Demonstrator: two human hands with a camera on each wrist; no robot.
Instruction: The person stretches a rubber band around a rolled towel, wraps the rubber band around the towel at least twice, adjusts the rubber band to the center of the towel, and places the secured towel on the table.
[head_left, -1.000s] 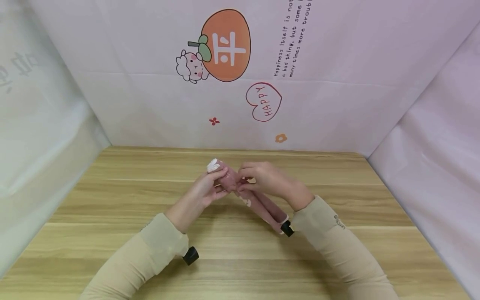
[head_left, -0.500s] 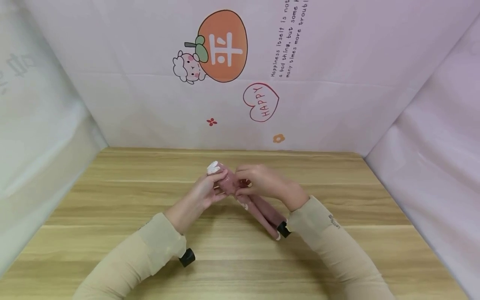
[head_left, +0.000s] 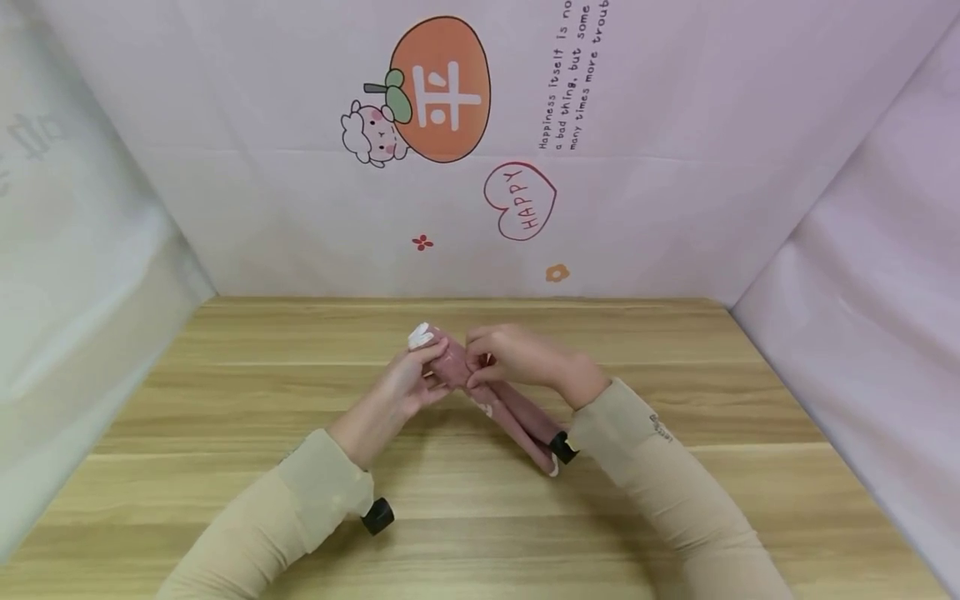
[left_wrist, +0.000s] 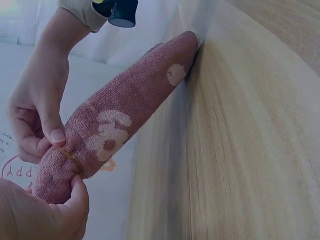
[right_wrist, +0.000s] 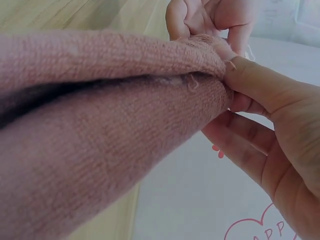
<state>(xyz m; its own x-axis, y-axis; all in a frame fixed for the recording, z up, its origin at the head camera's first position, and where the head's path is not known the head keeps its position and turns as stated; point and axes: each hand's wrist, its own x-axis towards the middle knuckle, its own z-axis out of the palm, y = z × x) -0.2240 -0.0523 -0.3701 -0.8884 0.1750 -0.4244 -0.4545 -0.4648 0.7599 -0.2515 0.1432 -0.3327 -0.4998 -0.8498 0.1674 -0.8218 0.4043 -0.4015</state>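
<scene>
A pink terry towel (left_wrist: 140, 90) with pale flower patterns is rolled long and gathered narrow near one end. Around that narrowing in the left wrist view runs a thin brownish band (left_wrist: 73, 159). My left hand (head_left: 405, 385) holds the short end, thumb on top, with the towel's white tip (head_left: 422, 336) sticking out past it. At the gathered part my right hand (head_left: 517, 357) pinches the towel and band between thumb and fingers. The longer part slopes down towards the right wrist, split into two folds in the right wrist view, where a loose thread (right_wrist: 193, 84) shows.
Under the hands is a wood-grain tabletop (head_left: 465, 533). A white printed cloth (head_left: 300, 225) stands behind it, with white cloth sides left and right. Black wrist cameras (head_left: 378, 517) sit below both cuffs.
The right hand's fingers have shifted slightly left at the gathered part, drawing closer together. The towel's long folds have spread a little apart at their lower ends. The left hand keeps its hold.
</scene>
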